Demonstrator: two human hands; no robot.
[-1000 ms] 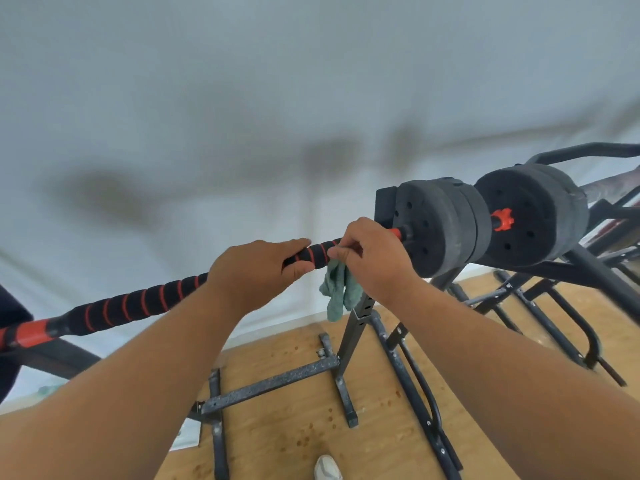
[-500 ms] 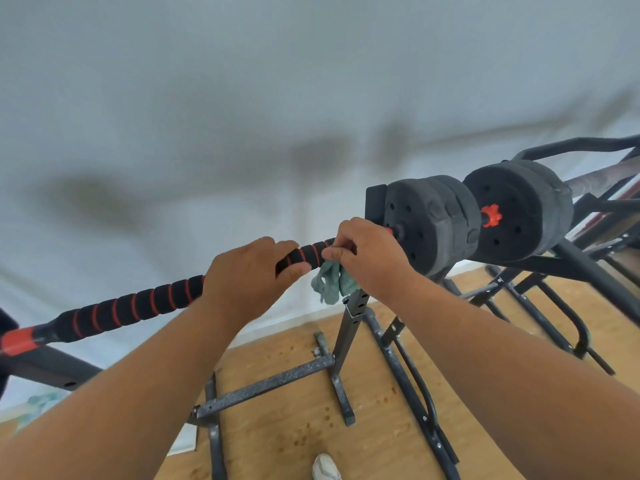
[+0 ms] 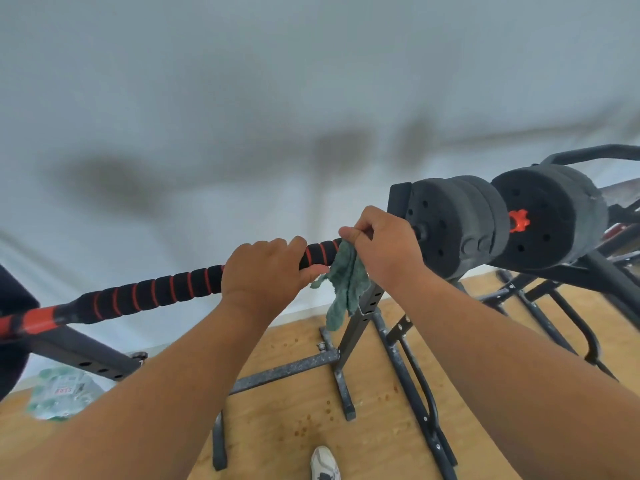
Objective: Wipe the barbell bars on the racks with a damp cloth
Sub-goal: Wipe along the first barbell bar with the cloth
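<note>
We see the black foam-gripped barbell bar with red rings [image 3: 166, 291] lying across the dark speckled steel rack [image 3: 349, 341], slanting up to the right. No containers appear here. On that bar our left hand [image 3: 263, 275] curls fully around the foam, fingers over the top. Just right of it on the bar, our right hand [image 3: 384, 247] pinches the crumpled green cloth [image 3: 346, 282] between thumb and curled fingers; the cloth touches the bar and hangs down below it, in front of the rack's upright. At the bar's right end sit the black round weight plates [image 3: 453, 226], with a red star-shaped collar nut [image 3: 518, 220] beyond them. Under the bar lies light wooden flooring [image 3: 294, 410], a white shoe tip [image 3: 323, 462], and to the left a blurred green-and-white plastic-wrapped pack [image 3: 60, 393].
</note>
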